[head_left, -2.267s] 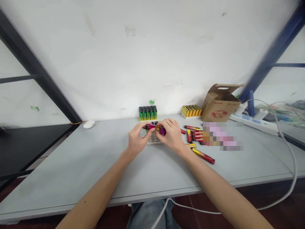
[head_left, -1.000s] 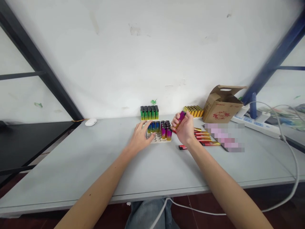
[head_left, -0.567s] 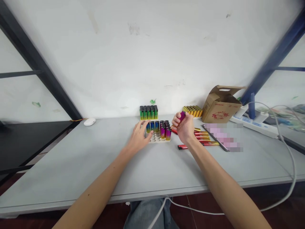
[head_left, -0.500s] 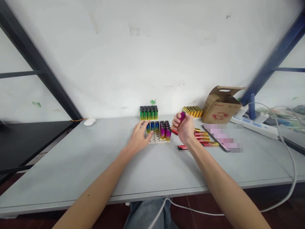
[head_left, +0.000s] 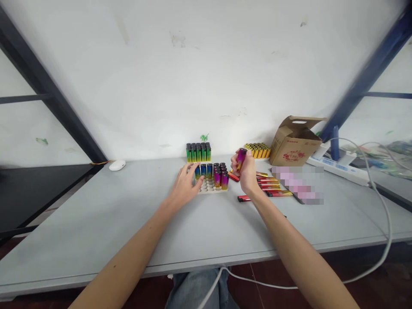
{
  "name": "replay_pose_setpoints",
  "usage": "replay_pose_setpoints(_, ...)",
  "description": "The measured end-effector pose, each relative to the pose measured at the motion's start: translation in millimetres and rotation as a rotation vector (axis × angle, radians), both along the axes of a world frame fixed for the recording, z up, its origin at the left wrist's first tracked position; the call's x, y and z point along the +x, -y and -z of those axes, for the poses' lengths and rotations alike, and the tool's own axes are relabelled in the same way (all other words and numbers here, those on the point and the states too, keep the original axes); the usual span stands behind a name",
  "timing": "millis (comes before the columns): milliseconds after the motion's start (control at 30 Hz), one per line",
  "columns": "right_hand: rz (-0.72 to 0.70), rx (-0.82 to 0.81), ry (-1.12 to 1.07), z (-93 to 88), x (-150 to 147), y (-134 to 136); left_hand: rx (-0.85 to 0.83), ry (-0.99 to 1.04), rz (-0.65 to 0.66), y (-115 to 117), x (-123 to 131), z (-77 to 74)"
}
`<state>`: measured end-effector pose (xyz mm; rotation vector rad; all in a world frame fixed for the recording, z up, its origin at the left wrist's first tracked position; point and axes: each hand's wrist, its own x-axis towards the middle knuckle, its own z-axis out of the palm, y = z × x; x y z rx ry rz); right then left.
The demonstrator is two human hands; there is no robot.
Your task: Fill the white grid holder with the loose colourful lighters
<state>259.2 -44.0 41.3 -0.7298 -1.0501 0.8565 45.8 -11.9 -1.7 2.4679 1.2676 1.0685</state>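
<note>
A purple and gold lighter (head_left: 241,158) is upright in my right hand (head_left: 247,171), whose fingers wrap round it above the table. My left hand (head_left: 185,186) rests at the left side of a white tray (head_left: 209,189) with round holes, fingers apart and nothing between them. Blue lighters (head_left: 204,171) stand in the tray's back row by my left fingertips. Purple lighters (head_left: 218,178) with black tops fill its right part. The front left holes are bare. Red and gold lighters (head_left: 268,184) lie flat on the table, partly behind my right hand.
Green lighters (head_left: 198,153) stand in a block against the wall. To their right are yellow lighters (head_left: 258,150) and an opened cardboard box (head_left: 294,146). A power strip (head_left: 341,170) with a white cable lies at the right. A white mouse-like object (head_left: 117,165) sits at the left.
The lighter in my right hand has turned more upright, showing more of its body. My left hand stays by the tray. The whole view has shifted slightly.
</note>
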Motion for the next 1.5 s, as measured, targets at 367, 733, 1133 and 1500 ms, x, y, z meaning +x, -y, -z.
replay_pose_setpoints(367,0.043,0.223,0.36,-2.6,-8,12,0.0,-0.013,-0.002,1,2,-1.5)
replay_pose_setpoints(733,0.182,0.352,1.078,7.4,-6,10,0.017,0.004,0.013,-3,0,3.3)
replay_pose_setpoints(1133,0.159,0.345,1.231,4.8,6,9,0.011,0.008,0.006,1,2,-0.7)
replay_pose_setpoints(1500,0.112,0.323,1.269,3.9,7,13,0.025,0.01,0.003,-1,1,3.2)
